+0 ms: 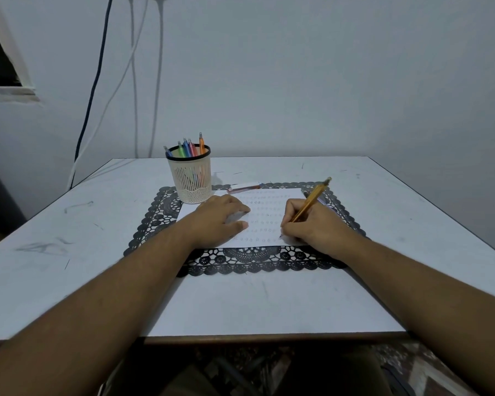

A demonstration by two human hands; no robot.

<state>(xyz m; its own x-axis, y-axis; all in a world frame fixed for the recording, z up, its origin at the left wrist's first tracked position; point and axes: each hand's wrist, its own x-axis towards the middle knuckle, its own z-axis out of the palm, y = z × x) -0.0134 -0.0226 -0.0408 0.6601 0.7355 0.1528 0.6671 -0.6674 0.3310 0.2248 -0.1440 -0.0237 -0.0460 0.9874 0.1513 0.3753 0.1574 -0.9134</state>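
Our right hand (309, 224) grips the pencil (312, 200), tip on the paper (269, 201); our left hand (220, 218) presses flat on the paper's left side.

Paper (257, 221) on mat (160, 212), holder (189, 178) behind.

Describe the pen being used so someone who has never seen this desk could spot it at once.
On the white table lies a black lace mat with a sheet of paper on it. At the sheet's right edge the right hand grips a yellow-orange pen, tip on the paper. The other pens stand in the cream cup.
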